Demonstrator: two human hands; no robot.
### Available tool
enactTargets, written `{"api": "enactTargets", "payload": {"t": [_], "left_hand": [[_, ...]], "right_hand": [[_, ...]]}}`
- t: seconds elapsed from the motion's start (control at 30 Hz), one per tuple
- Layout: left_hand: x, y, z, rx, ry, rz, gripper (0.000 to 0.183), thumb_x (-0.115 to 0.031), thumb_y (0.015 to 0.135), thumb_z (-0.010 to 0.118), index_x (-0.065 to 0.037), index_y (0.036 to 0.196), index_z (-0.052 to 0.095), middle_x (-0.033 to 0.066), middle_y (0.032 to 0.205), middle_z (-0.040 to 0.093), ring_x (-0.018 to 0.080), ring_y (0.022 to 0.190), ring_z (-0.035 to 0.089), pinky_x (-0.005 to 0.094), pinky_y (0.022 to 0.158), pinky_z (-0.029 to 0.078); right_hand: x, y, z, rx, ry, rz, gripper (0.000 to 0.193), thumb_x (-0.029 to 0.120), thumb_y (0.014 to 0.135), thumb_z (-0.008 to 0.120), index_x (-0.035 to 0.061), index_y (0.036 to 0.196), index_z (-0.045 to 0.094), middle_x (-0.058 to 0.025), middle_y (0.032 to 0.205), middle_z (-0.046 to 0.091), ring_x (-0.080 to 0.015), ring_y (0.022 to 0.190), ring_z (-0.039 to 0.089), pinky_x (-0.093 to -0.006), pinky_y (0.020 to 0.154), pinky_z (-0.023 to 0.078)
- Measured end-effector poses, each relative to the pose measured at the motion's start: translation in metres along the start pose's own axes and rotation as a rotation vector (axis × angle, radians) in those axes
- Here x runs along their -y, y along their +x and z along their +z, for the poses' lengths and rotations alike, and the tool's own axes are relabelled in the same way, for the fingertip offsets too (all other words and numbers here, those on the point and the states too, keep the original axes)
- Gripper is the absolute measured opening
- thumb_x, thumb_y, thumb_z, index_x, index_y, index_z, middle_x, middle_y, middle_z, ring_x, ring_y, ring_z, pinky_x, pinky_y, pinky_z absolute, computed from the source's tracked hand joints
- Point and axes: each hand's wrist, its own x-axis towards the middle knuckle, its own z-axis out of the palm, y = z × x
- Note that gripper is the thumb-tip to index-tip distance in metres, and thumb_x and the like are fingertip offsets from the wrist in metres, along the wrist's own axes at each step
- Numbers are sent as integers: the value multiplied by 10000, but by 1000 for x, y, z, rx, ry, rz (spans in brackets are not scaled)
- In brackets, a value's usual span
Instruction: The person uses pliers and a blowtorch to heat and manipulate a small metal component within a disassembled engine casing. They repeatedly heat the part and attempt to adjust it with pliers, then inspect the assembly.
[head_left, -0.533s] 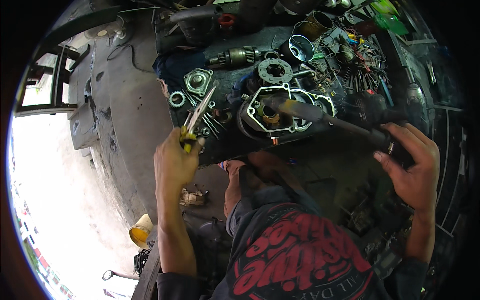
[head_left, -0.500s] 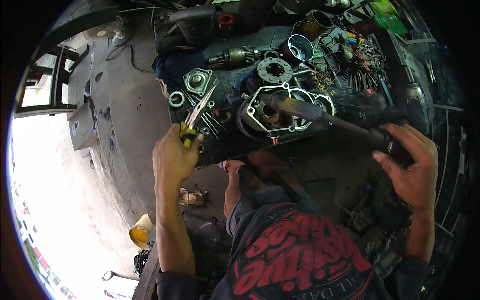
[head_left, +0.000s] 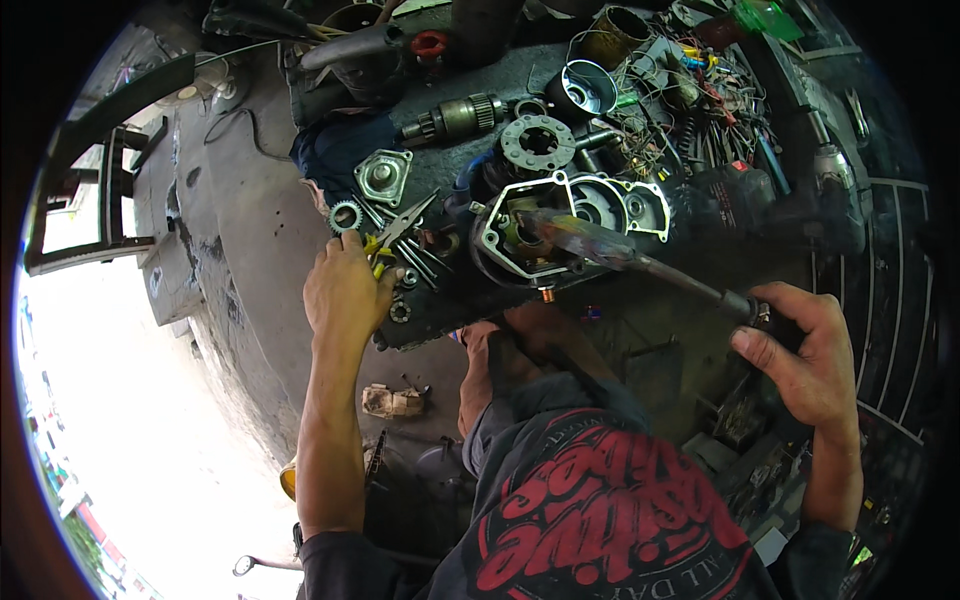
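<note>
My left hand (head_left: 345, 285) is closed round the yellow handles of long-nose pliers (head_left: 410, 217), whose jaws point away over steel bolts (head_left: 420, 258) at the bench's left edge. My right hand (head_left: 805, 355) grips the dark handle of what looks like a large soldering iron (head_left: 690, 283). Its long shaft runs left to a thick, discoloured head (head_left: 580, 240). That head reaches into the opening of a metal motor housing (head_left: 490, 238), beside a brownish round part (head_left: 520, 240); whether they touch cannot be made out.
Near the pliers lie a small gear (head_left: 346, 216) and a metal end cover (head_left: 383, 178). Behind the housing are a round plate with holes (head_left: 537, 144), an armature (head_left: 455, 118) and a tin (head_left: 583, 90). Tangled wires and tools (head_left: 715, 120) crowd the back right.
The pliers have come down closer to the bolts and gear, still in my left hand. My right hand has shifted slightly left and nearer; the iron's head stays at the housing. The view has shifted slightly.
</note>
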Motion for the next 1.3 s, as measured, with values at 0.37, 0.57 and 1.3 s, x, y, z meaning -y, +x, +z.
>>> {"api": "enactTargets", "payload": {"t": [0.37,0.57,1.3], "left_hand": [[-21,14,-63,-65,-494,176,377,-255,940,730,-5,1214,661,195,1102,711,338,1032,687,420,899,518],[-93,61,-112,316,-656,494,456,-362,1051,578,36,1253,671,163,1168,719,235,1070,667,361,970,498],[-215,97,-113,1124,252,46,527,-478,860,784,23,1026,780,172,978,769,263,798,738,415,666,601]], "right_hand": [[-14,-13,5,114,289,213,395,231,819,878,-69,1022,720,-37,658,637,-77,597,565,-271,562,430],[-49,-40,21,122,693,313,351,175,842,871,-69,1052,729,23,766,657,-37,707,552,-220,617,433],[-163,-80,84,73,1109,219,350,125,750,894,-74,1001,753,-80,764,737,-126,665,683,-246,638,521]]}}
